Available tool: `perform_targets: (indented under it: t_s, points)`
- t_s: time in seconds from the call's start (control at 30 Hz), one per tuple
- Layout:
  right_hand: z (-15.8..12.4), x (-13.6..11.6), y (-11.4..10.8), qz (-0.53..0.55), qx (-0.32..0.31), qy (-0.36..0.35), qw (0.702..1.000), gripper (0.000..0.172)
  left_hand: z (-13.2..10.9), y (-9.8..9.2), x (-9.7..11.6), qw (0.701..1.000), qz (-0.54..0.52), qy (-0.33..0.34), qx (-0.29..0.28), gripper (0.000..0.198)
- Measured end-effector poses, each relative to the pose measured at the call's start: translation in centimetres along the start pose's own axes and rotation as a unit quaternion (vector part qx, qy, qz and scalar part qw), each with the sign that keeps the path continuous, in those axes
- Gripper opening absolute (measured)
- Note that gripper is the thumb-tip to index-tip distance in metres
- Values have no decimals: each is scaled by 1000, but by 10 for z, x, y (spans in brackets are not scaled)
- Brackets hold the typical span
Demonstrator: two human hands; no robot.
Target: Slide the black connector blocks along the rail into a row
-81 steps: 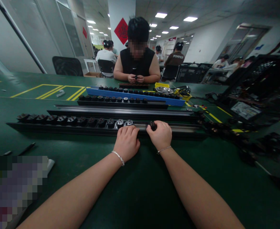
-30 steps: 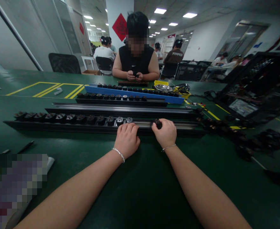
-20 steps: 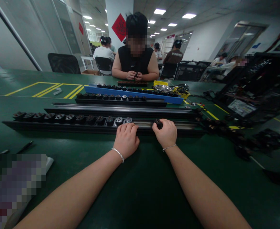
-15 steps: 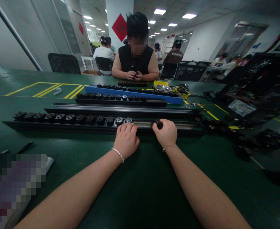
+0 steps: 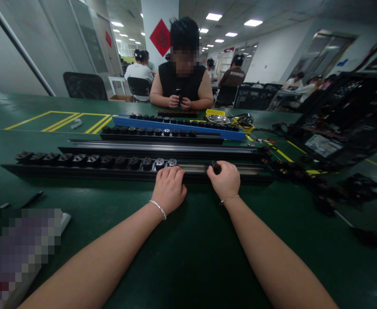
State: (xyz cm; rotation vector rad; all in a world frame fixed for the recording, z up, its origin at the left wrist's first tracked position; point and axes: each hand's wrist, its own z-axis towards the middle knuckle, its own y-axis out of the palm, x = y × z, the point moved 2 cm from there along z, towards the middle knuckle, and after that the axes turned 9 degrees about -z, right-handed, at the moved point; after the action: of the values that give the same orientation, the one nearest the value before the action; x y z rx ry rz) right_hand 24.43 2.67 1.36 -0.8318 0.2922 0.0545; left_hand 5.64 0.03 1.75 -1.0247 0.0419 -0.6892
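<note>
A long black rail (image 5: 79, 171) lies across the green table in front of me, with a row of round socket modules (image 5: 93, 159) along its left and middle part. Most of these modules are black; a few have paler faces. My left hand (image 5: 170, 184) is curled over the rail's near edge, just below the last pale module, with its fingertips partly hidden. Farther right, my right hand (image 5: 226, 178) pinches a dark round socket module (image 5: 214, 167) over the rail's bare metal channel. Whether that module is seated in the channel I cannot tell.
Behind lie a second black rail (image 5: 162, 148), a shorter rail with modules (image 5: 111, 136) and a blue rail (image 5: 127, 123). Loose dark modules (image 5: 310, 174) crowd the right. A black rack (image 5: 333, 116) stands there too. Opposite sits a person (image 5: 182, 81) handling a small dark part.
My right hand and the module have shifted very slightly to the right along the rail. The left hand stays on the rail. The person opposite has raised the small part a little.
</note>
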Motion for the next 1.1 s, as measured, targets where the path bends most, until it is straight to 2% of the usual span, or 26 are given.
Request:
perform_targets:
  t_s: [0.73, 1.1]
  points:
    - [3, 4, -4, -12, -41, 11, 999, 26, 0, 1, -1, 1000, -2, -3, -2, 36]
    - [4, 11, -3, -6, -16, 14, 1000, 25, 0, 0, -2, 1000, -4, -1, -4, 35]
